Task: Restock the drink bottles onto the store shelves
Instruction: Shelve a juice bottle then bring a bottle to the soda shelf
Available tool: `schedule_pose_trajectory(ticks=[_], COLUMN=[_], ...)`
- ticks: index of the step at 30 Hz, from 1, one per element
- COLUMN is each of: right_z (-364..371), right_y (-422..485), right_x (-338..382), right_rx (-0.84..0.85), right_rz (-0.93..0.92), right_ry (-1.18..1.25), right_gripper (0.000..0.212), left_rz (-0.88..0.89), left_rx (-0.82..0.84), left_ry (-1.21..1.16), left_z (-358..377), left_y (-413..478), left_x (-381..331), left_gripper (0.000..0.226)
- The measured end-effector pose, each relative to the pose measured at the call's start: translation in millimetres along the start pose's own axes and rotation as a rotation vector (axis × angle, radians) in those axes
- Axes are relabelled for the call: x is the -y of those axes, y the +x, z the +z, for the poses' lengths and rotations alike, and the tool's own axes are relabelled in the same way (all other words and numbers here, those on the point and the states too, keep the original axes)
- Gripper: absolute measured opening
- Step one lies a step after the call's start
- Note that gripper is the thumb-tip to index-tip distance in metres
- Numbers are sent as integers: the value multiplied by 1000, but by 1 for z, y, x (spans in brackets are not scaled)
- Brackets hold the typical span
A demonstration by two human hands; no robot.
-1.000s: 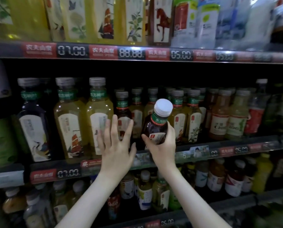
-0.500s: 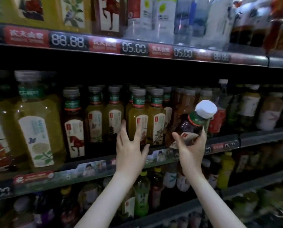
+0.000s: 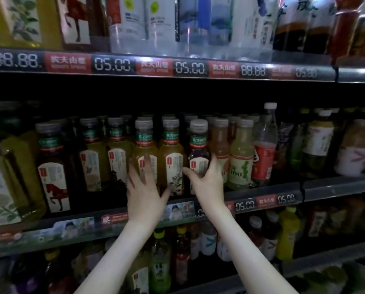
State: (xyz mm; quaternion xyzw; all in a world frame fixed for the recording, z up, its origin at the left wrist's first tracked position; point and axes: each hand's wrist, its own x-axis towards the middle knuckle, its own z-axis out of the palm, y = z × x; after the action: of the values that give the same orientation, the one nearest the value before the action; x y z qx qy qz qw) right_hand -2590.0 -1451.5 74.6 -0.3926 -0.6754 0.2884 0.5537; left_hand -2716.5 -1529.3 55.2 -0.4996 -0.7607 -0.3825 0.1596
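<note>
A dark tea bottle [image 3: 199, 149] with a white cap and a green neck band stands upright at the front of the middle shelf [image 3: 262, 194]. My right hand [image 3: 205, 179] grips its lower body, thumb on the left, fingers on the right. It sits between a yellow tea bottle [image 3: 172, 162] and an orange-brown bottle [image 3: 219, 143]. My left hand [image 3: 144, 185] is spread with straight fingers against another yellow tea bottle [image 3: 144, 149] just left of them.
Rows of tea bottles fill the middle shelf; a horse-label bottle [image 3: 52, 172] and large yellow bottles stand at the left, a clear bottle with a red label [image 3: 264, 149] at the right. An upper shelf edge with price tags [image 3: 156, 67] hangs overhead. More bottles crowd the lower shelf [image 3: 162, 264].
My right hand has carried the dark bottle from a tilted pose in front of the shelf to upright in the front row. The view has shifted right along the shelf with my left hand.
</note>
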Motion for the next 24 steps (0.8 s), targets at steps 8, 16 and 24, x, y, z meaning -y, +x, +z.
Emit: schedule_pose_trajectory(ticks=[8,16,24], right_z=[-3,-6,-31], right_y=[1,-14,-35], right_x=[4,4,-8], right_rx=[-55,-10,-8], right_rz=[-98,-204,-236], right_ry=[-273,-672,-641], right_gripper=[85,92,62], left_rz=[-7,82,293], left_rx=[11,36,24], left_ry=[0,8,74], left_z=[0,-7,0], left_y=[-2,-12,-27], left_x=[-5,-1,-3], left_gripper=[106,88,83])
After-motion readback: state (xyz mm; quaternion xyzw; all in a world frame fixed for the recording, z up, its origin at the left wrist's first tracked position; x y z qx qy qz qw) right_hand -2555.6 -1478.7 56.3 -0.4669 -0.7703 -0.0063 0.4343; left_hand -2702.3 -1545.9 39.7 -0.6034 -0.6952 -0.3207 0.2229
